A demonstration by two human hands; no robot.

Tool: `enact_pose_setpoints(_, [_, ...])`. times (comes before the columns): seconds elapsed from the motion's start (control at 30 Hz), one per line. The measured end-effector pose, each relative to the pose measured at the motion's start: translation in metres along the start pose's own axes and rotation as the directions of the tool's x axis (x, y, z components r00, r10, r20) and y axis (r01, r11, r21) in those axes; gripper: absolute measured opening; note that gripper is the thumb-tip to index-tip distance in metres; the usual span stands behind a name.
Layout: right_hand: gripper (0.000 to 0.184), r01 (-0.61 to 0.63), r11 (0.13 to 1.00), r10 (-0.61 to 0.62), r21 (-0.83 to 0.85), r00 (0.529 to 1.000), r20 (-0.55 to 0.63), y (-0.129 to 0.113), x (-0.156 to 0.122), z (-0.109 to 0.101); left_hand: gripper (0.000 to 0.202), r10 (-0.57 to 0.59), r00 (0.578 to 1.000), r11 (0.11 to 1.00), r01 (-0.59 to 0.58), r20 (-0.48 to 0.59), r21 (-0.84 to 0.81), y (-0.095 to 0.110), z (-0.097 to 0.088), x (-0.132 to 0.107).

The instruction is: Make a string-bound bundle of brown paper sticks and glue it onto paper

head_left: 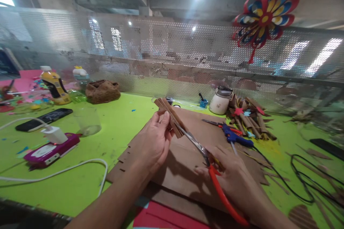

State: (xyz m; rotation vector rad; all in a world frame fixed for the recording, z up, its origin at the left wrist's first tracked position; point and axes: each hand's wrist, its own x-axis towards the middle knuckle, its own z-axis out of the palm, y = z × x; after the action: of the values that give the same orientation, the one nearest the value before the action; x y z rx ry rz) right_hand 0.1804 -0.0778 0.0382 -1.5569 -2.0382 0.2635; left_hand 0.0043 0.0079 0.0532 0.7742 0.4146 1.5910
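Note:
My left hand (154, 141) pinches a folded strip of brown paper (168, 114) and holds it up above a large brown paper sheet (188, 157). My right hand (232, 177) grips red-handled scissors (206, 164). The blades point up and left, and their tips reach the lower end of the folded strip. Both hands hover over the sheet on the green table (118, 128).
A blue glue gun (236, 137) with a black cord and rolled brown paper pieces (251, 118) lie to the right, by a white jar (219, 103). At left are a clear cup (86, 120), a black phone (44, 118), a charger on a pink device (51, 148), a white cable. A perforated metal screen stands behind.

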Motion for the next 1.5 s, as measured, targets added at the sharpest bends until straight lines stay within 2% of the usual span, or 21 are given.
enact_pose_setpoints(0.33, [0.024, 0.036, 0.999, -0.037, -0.017, 0.997, -0.062, 0.002, 0.000, 0.000, 0.018, -0.019, 0.999, 1.000, 0.019, -0.043, -0.001, 0.004, 0.007, -0.003])
enact_pose_setpoints(0.5, [0.033, 0.035, 0.999, -0.036, -0.011, 0.997, -0.064, 0.005, -0.001, 0.001, 0.018, -0.020, 1.000, 1.000, 0.020, -0.014, 0.018, 0.006, 0.007, -0.003])
enact_pose_setpoints(0.7, [0.032, 0.078, 0.997, -0.078, -0.004, 0.993, -0.086, 0.007, -0.001, 0.001, 0.016, -0.023, 0.999, 0.998, 0.021, 0.034, 0.056, 0.006, 0.005, -0.002])
enact_pose_setpoints(1.0, [0.021, 0.071, 0.997, -0.069, 0.024, 0.994, -0.089, 0.005, -0.003, 0.004, 0.018, 0.003, 1.000, 0.999, -0.004, 0.023, 0.046, 0.004, 0.003, -0.001])
enact_pose_setpoints(1.3, [0.026, 0.071, 0.997, -0.073, -0.028, 0.992, -0.098, 0.004, -0.002, 0.005, 0.016, -0.015, 0.999, 0.999, 0.013, 0.040, 0.053, 0.003, 0.009, -0.008])
enact_pose_setpoints(1.5, [0.028, 0.108, 0.994, -0.109, -0.017, 0.980, -0.166, 0.002, 0.000, 0.007, 0.018, -0.055, 0.998, 0.998, 0.054, 0.031, 0.030, 0.004, 0.014, -0.014])
